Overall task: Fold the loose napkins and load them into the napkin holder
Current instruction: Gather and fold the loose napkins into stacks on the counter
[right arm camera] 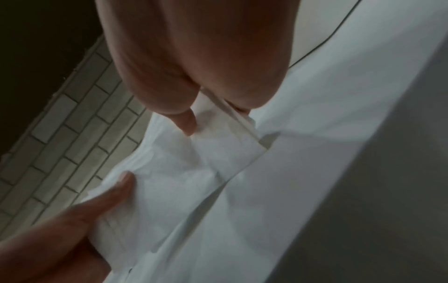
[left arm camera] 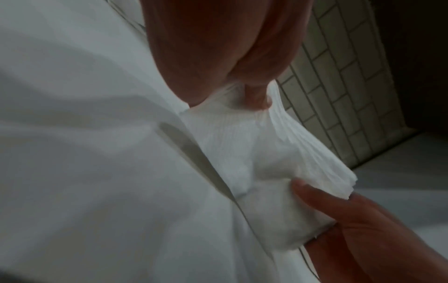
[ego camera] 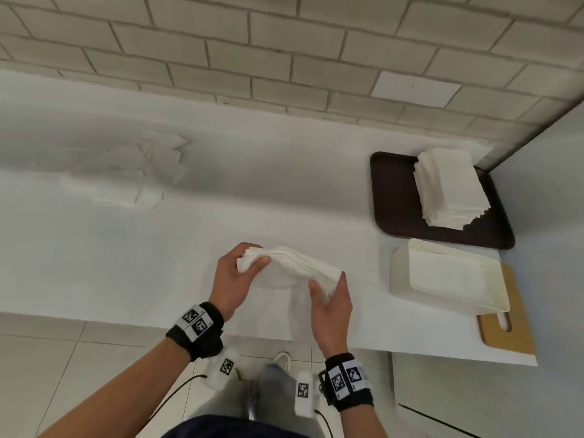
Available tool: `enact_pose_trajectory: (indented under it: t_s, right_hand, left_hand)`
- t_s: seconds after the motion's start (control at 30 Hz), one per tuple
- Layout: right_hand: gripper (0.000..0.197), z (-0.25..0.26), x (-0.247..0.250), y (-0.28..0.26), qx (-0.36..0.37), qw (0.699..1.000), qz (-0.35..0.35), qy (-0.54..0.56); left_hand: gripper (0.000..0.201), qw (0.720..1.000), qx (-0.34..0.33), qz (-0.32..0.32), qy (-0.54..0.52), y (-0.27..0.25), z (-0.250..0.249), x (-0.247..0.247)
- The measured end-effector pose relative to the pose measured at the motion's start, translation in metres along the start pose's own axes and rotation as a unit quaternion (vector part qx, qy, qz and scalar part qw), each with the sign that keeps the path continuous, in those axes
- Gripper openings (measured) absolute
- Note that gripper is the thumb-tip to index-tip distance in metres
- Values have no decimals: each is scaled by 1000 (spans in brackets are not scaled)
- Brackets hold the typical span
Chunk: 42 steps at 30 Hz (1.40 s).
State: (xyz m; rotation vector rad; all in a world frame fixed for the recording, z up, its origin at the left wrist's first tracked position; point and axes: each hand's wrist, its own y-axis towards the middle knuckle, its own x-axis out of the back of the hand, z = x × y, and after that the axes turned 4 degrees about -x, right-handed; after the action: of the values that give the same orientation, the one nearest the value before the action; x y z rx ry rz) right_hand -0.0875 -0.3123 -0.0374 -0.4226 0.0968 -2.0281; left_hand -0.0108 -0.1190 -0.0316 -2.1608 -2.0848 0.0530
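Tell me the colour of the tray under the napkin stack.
Dark brown tray; clearest in the head view.

Brown tray (ego camera: 392, 200); wooden board (ego camera: 518, 336); tiled wall (ego camera: 252, 42)

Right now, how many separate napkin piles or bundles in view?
3: bundle held in both hands, tall stack on the brown tray, loose pile far left on the counter.

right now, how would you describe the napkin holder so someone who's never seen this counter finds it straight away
Start at the right end of the white counter, where a dark brown tray carries a tall stack of napkins. Just in front of that tray, toward the person, sits the napkin holder on a tan wooden board. It is the only open cream box there, shallow and rectangular.
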Motion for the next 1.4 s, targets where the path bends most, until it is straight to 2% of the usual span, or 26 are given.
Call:
enact_pose_trajectory:
  t_s: [0.07, 0.13, 0.2, 0.23, 0.3, 0.37, 0.43, 0.5, 0.6, 0.63, 0.7, 0.8, 0.87, 0.97, 1.03, 1.07, 1.13, 1.2, 1.3, 1.4]
  right_hand:
    - [30, 4, 6, -15, 41, 998, -19, 46]
    - [40, 0, 10, -22, 69, 996, -32, 45]
    - [54, -12, 7, -22, 45, 998, -41, 23]
    - [57, -17, 2, -22, 20, 998, -47, 24]
    - [49, -22, -8, -25, -15, 996, -70, 49]
    - [36, -17, -12, -28, -6, 993, -88, 78]
    - [32, -9, -8, -32, 26, 990, -95, 103]
    - [41, -10, 2, -36, 53, 991, -77, 92]
    - [55, -28, 5, -34, 26, 998, -50, 25]
    - [52, -35, 3, -34, 15, 998, -52, 13]
    - [41, -41, 0, -34, 5, 998, -64, 24]
    - [34, -37, -1, -39, 21, 994, -74, 74]
    - [43, -37, -2, -41, 24, 994, -68, 84]
    - [62, -42, -15, -37, 1, 998, -53, 37]
    - [74, -39, -25, -35, -21, 999, -43, 21]
    - [74, -38, -28, -34, -31, 998, -45, 19]
    - [56, -38, -27, -32, -34, 997, -55, 29]
    - [46, -40, -22, -28, -37, 997, -66, 28]
    - [31, -45, -16, -18, -38, 996, -76, -17]
    - [38, -41, -14, -11, -77, 991, -86, -72]
  left_hand:
    - [17, 999, -49, -10, -2, -12, -12, 3]
    - [40, 997, -72, 1, 0, -16, -11, 10]
    - [62, 998, -49, 31, 27, -17, 3, 14]
    - [61, 998, -31, 37, 38, -19, 11, 13]
    - [38, 999, 3, 36, 22, -22, 22, 10]
    - [26, 999, 5, 33, -12, -23, 18, 10]
    - [29, 999, -14, 34, -29, -22, 12, 16]
    - [36, 998, -47, 50, -12, -21, 6, 26]
    - [68, 984, -63, 139, 91, -13, 25, 38]
    - [67, 979, -55, 157, 122, -11, 35, 40]
    - [49, 975, -52, 155, 148, -9, 49, 44]
    - [28, 987, -47, 123, 93, -8, 44, 47]
    - [34, 990, -47, 109, 80, -10, 41, 46]
    - [55, 990, -8, 109, 86, -14, 47, 40]
    - [52, 989, 2, 121, 82, -16, 50, 31]
    - [46, 989, 1, 121, 84, -16, 50, 28]
    - [32, 991, -1, 106, 86, -15, 47, 26]
    - [20, 991, -8, 83, 106, -9, 49, 32]
    - [29, 986, 4, 63, 152, 4, 50, 39]
    - [33, 975, 18, 50, 217, 12, 42, 38]
